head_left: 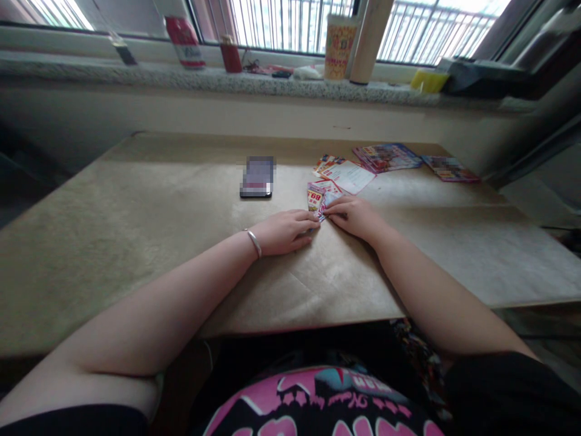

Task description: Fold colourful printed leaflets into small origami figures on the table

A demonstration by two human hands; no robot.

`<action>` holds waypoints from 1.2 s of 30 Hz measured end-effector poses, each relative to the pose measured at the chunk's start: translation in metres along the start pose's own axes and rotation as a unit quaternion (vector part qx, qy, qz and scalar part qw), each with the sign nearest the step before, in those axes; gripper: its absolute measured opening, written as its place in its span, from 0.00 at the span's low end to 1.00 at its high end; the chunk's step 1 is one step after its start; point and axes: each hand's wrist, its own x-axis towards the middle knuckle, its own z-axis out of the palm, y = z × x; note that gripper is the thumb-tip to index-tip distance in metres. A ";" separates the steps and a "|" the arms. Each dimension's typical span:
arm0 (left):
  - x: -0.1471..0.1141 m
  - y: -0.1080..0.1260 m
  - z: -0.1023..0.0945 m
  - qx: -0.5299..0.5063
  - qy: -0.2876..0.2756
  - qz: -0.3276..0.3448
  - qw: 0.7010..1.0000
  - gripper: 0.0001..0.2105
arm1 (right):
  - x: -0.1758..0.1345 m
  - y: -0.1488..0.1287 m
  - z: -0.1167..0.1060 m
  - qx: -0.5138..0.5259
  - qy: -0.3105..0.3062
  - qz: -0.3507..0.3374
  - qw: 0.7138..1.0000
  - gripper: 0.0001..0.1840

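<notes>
A small printed paper (315, 197), colourful and apparently folded, lies on the table in front of me. My left hand (287, 232), with a silver bangle on its wrist, rests flat with stretched fingers, its fingertips on the paper's near left edge. From the other side, my right hand (356, 218) pinches the paper's right part between bent fingers. Just beyond the hands, several printed flyers (349, 176) overlap, one showing a whitish side. How the paper is folded under my fingertips is too small to make out.
A phone (258, 177) lies left of the papers. Further right are a stack of leaflets (385, 157) and another leaflet pile (450, 168). Along the window sill (272, 85) stand a red can (185, 42), a red bottle (230, 56) and a patterned cup (339, 48).
</notes>
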 end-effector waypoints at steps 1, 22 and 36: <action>0.000 0.000 0.001 -0.001 0.000 0.000 1.000 0.18 | 0.000 0.001 0.001 0.004 0.005 0.004 1.000 0.13; 0.007 0.011 0.000 0.041 -0.021 -0.052 0.998 0.16 | 0.006 -0.007 0.014 -0.012 0.058 0.119 0.991 0.11; 0.008 0.012 0.002 0.042 -0.025 -0.060 0.997 0.16 | 0.005 0.019 0.011 -0.057 0.113 0.218 0.968 0.08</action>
